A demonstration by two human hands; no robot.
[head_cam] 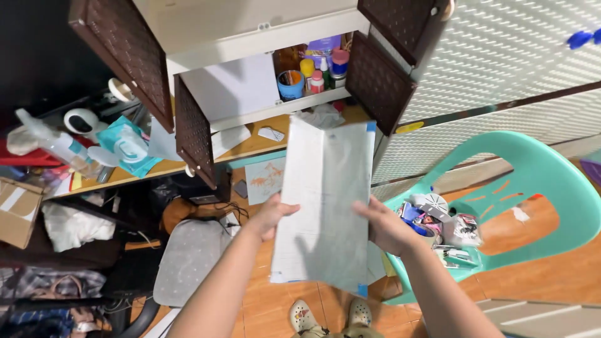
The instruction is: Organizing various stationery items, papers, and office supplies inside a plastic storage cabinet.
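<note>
A large pale sheet of paper [322, 200], creased down its length, is held upright in front of me. My left hand [270, 216] grips its left edge with the thumb on the front. My right hand [387, 226] grips its right edge. Behind the paper stands a cream cabinet [250, 37] with dark brown lattice doors [194, 131] swung open. Its shelf holds a blue cup [291, 84] and several small bottles [325, 69].
A mint green plastic chair [538, 181] at the right carries a heap of small items [438, 225] on its seat. A wooden shelf [163, 168] at the left holds a spray bottle [53, 144] and a wipes pack [125, 147]. A grey cushion [188, 256] and boxes lie below. My clogs [332, 316] stand on orange tiles.
</note>
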